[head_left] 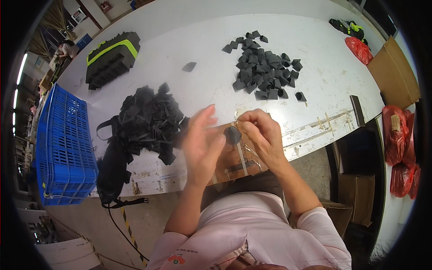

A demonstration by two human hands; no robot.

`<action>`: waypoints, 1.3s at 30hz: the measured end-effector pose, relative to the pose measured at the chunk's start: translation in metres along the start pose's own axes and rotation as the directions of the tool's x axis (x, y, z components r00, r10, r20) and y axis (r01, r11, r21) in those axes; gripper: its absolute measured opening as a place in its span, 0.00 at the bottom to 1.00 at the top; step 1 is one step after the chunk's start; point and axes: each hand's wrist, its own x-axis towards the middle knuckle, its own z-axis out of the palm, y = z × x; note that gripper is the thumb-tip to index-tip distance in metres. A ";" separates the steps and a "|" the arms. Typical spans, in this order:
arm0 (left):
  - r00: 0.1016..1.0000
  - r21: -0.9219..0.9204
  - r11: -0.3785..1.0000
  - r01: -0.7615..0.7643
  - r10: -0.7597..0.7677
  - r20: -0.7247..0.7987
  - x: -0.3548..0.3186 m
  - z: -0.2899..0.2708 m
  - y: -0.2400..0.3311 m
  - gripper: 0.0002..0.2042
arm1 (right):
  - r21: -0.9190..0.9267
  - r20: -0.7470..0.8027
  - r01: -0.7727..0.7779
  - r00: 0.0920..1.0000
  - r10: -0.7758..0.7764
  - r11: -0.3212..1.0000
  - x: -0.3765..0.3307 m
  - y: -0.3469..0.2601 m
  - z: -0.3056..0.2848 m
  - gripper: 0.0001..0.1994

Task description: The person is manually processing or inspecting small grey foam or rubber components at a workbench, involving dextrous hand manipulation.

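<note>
A brown board (220, 173) with pale tape strips lies on the table in front of me. On it rests a small rounded dark piece (232, 135), between my two hands. My left hand (201, 146), smeared by motion, is raised beside the board's left side with its fingers stretched out and apart, holding nothing I can see. Over the board's right side, my right hand (263, 132) is closed with thumb and fingers pressed together. What it pinches, if anything, is too small to make out. A heap of black fabric pieces with straps (150, 119) lies left of my left hand.
Folded dark grey pieces (265, 67) form a pile at the far right, with one loose grey piece (189, 66) apart. Stacked black pieces with a yellow-green band (112, 58) lie far left. A blue crate (67, 144), black pouch (111, 175), cardboard (393, 74) and red bags (358, 50) surround the table.
</note>
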 end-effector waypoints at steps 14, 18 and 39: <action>0.956 -0.695 0.684 0.222 -0.291 0.018 -0.009 -0.003 -0.008 0.05 | -0.347 -0.099 0.302 0.929 -0.355 0.888 -0.003 -0.025 0.017 0.08; 0.946 -0.782 0.578 0.231 -0.322 0.041 -0.009 -0.005 -0.011 0.05 | -0.337 -0.103 0.319 0.923 -0.372 0.886 0.000 -0.025 0.017 0.06; 0.898 0.348 0.829 0.437 -0.383 -0.215 -0.055 -0.034 -0.058 0.12 | 0.058 -0.339 -0.073 0.937 0.088 0.996 0.031 -0.017 -0.023 0.11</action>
